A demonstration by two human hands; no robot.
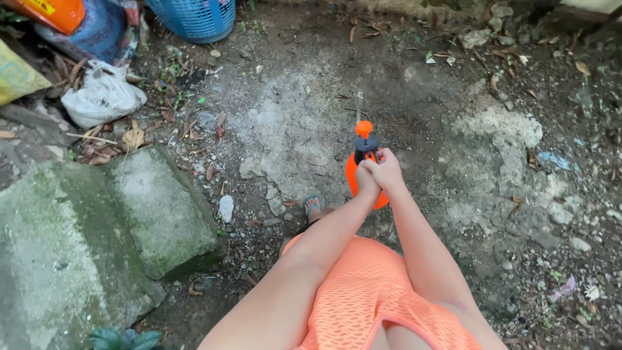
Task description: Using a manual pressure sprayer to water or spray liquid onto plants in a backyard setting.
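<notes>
A big mossy stone (97,240) lies on the dirt ground (453,194). A blue basket (194,18) sits far off. The orange spray bottle (363,170) is held above the ground. The left hand (367,179) and right hand (387,171) are wrapped tight around its top.

Bare dirt ground (453,214) under me, littered with dry leaves; mossy concrete slabs (78,240) lower left; blue basket (194,18) top left; flat daylight.
</notes>
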